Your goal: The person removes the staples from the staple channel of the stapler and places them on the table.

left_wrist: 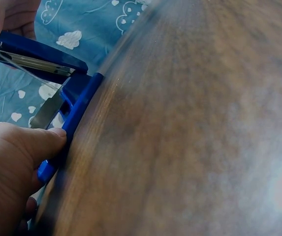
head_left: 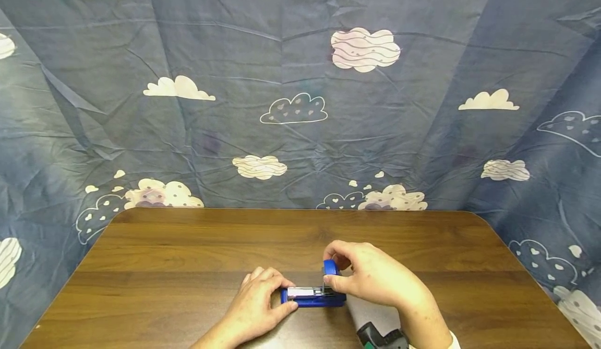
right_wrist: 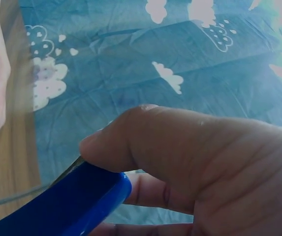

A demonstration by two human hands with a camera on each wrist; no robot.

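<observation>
A blue stapler lies on the table with its top arm swung up from the base, showing the metal magazine inside. My left hand holds the left end of the base, thumb on the near side and fingers on the far side. My right hand pinches the free end of the raised arm between thumb and fingers. Close up in the right wrist view, the thumb lies over the tip of the blue arm, and a thin metal rod runs off to the left.
The brown wooden table has rounded far corners. Behind it and at both sides hangs a blue-grey cloth with printed clouds. A black device sits by my right wrist at the lower edge of the head view.
</observation>
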